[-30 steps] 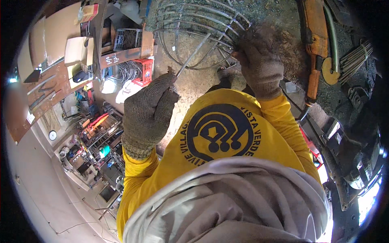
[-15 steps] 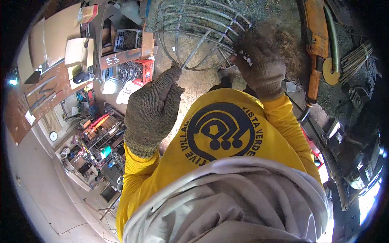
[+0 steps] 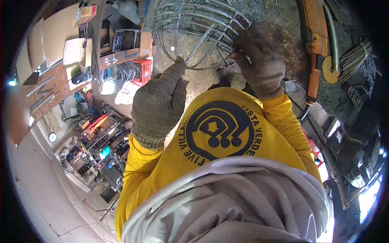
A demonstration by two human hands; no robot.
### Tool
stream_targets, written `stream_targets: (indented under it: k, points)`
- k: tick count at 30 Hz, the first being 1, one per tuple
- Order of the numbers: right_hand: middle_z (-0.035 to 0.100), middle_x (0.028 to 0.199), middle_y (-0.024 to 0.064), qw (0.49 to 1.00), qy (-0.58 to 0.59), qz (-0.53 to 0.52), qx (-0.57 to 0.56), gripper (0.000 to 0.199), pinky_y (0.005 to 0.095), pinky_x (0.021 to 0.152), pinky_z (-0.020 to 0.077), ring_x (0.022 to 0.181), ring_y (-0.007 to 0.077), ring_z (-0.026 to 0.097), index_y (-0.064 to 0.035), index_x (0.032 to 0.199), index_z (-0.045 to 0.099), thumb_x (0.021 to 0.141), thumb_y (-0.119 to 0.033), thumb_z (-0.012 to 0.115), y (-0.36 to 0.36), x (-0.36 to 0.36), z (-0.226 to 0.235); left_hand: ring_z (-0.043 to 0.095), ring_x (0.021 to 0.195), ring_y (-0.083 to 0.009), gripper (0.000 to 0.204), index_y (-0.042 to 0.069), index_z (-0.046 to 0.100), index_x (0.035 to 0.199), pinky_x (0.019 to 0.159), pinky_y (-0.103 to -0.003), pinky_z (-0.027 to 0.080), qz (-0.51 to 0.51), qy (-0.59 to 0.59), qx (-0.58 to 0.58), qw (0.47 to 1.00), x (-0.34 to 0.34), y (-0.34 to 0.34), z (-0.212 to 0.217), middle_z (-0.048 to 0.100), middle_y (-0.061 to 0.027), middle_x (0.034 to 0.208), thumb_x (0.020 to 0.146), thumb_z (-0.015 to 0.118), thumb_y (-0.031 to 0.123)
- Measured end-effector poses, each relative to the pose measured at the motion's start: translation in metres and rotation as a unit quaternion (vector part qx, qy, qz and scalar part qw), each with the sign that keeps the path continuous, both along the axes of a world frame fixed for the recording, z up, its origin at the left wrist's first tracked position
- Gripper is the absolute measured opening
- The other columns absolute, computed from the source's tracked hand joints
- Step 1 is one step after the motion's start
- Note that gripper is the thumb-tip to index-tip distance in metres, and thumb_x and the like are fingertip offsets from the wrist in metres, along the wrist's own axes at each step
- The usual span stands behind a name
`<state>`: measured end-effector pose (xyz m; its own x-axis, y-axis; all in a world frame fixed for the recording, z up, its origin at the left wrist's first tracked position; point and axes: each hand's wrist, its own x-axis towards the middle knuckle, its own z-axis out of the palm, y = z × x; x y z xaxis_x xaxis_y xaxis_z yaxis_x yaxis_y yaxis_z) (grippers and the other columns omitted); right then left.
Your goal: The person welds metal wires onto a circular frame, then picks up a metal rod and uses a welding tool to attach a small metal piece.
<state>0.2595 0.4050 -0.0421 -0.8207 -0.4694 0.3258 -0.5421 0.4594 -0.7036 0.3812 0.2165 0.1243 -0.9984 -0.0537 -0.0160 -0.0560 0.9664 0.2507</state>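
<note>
The round wire cage (image 3: 194, 32) sits on the dirty floor (image 3: 279, 16) in front of me. My left hand (image 3: 160, 101) pinches one wire. My right hand (image 3: 259, 65) grips its rim. An orange tool (image 3: 314, 48) lies nearby.

Seen from above, a person in a yellow shirt (image 3: 227, 133) works at the top centre of the frame. Both gloved hands, left hand (image 3: 160, 101) and right hand (image 3: 259, 67), grip a round wire frame (image 3: 194, 28). Cluttered shelves (image 3: 97, 141) fill the left.
</note>
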Motion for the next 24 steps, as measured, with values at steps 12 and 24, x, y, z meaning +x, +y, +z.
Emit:
stream_targets:
  k: [12,24]
  points:
    - [0.073,0.107,0.0103,0.996,0.082,0.019,-0.011,0.024,0.0367,0.085,0.0557,0.101,0.0288,0.069,-0.0124,0.100,0.076,0.078,-0.021,0.080,0.003,-0.003,-0.001,0.069,0.071,-0.0324,0.033,0.004,0.067,0.119,0.062,-0.039,0.054,0.016,0.047,0.040,0.998,0.000,-0.003,-0.012,0.071,-0.0190,0.088,0.087,0.068,0.011]
    - [0.073,0.105,0.0109,0.996,0.081,0.031,-0.011,0.025,0.0389,0.087,0.0552,0.098,0.0304,0.070,-0.0097,0.098,0.076,0.076,-0.019,0.080,0.004,-0.005,-0.004,0.070,0.072,-0.0330,0.031,0.004,0.067,0.117,0.064,-0.039,0.055,0.058,0.043,0.045,0.996,0.000,0.002,-0.011,0.072,-0.0191,0.096,0.088,0.068,0.013]
